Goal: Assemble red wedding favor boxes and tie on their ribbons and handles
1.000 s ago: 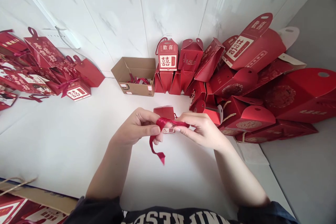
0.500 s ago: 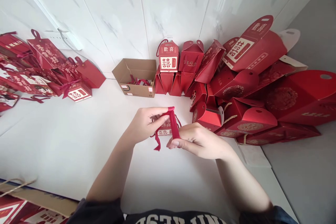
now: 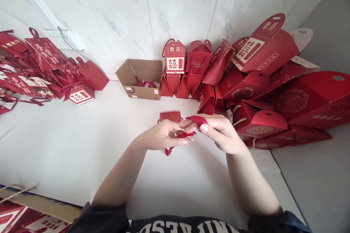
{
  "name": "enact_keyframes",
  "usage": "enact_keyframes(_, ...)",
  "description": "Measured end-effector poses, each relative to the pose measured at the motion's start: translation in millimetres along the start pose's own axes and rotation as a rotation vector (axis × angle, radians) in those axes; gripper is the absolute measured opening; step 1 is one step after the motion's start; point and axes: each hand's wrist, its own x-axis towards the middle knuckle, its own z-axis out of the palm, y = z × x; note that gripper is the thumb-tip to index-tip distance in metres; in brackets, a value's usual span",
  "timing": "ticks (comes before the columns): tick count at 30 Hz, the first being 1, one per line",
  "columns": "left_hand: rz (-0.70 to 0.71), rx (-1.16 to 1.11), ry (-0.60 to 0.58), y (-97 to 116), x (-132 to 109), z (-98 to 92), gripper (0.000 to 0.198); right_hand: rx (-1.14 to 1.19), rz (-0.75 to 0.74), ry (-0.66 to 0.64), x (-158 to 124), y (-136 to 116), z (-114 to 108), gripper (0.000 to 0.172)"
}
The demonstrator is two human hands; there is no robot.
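Observation:
A dark red ribbon [image 3: 197, 119] runs between my two hands above the white table. My right hand [image 3: 218, 131] pinches it between thumb and fingers, with the band lying over the fingers. My left hand [image 3: 160, 135] is closed on another stretch of the ribbon, and one loose end hangs below it. Behind my hands stands a small red gift box [image 3: 170, 115]. Its front is mostly covered by my fingers, and a bit of cord shows at its sides.
An open cardboard box [image 3: 144, 93] holding ribbon pieces stands by the tiled wall. Red gift boxes [image 3: 254, 83] pile up on the right, more red boxes [image 3: 46, 58] at the left. At the lower left, a carton edge [image 3: 49, 205] borders the white table [image 3: 68, 145].
My hands have come closer together, the left moving down and the right moving up. The stretched ribbon now bends over my right fingers. More of the small box's top shows.

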Motion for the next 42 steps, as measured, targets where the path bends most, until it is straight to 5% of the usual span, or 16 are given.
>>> enact_keyframes(3,0.01,-0.204,-0.021,-3,2,-5.2,0.028,0.034,-0.079,-0.073,-2,-6,-1,0.027)
enact_keyframes(7,-0.042,-0.424,0.101,-9,3,-15.5,0.04,-0.082,-0.098,-0.213,-6,-19,-8,0.022)
enact_keyframes(11,0.076,-0.495,0.376,-7,1,-21.4,0.038,-0.171,0.093,-0.457,-6,-21,-17,0.018)
enact_keyframes(14,0.118,-0.459,0.434,-3,-1,-22.3,0.029,-0.101,0.354,-0.556,-4,-11,-18,0.029)
enact_keyframes(17,0.125,-0.425,0.414,0,-3,-19.1,0.025,-0.105,0.468,-0.462,0,4,-11,0.037)
enact_keyframes(21,0.039,-0.321,0.296,3,-5,-10.0,0.029,-0.293,0.257,-0.048,5,15,8,0.05)
enact_keyframes(23,0.005,-0.265,0.251,4,-5,-6.4,0.028,-0.344,0.171,0.052,8,15,17,0.056)
enact_keyframes(27,0.005,-0.18,0.217,5,-7,-6.5,0.026,-0.263,0.2,0.017,10,13,22,0.024)
enact_keyframes(32,0.008,-0.134,0.208,8,-12,-12.0,0.027,-0.134,0.264,-0.046,11,15,20,0.014)
enact_keyframes(38,0.011,-0.19,0.139,10,-13,-10.9,0.027,0.352,0.233,-0.083,12,24,23,0.04)
enact_keyframes(42,0.076,-0.281,0.107,8,-15,-11.2,0.029,0.309,0.28,-0.012,12,22,24,0.033)
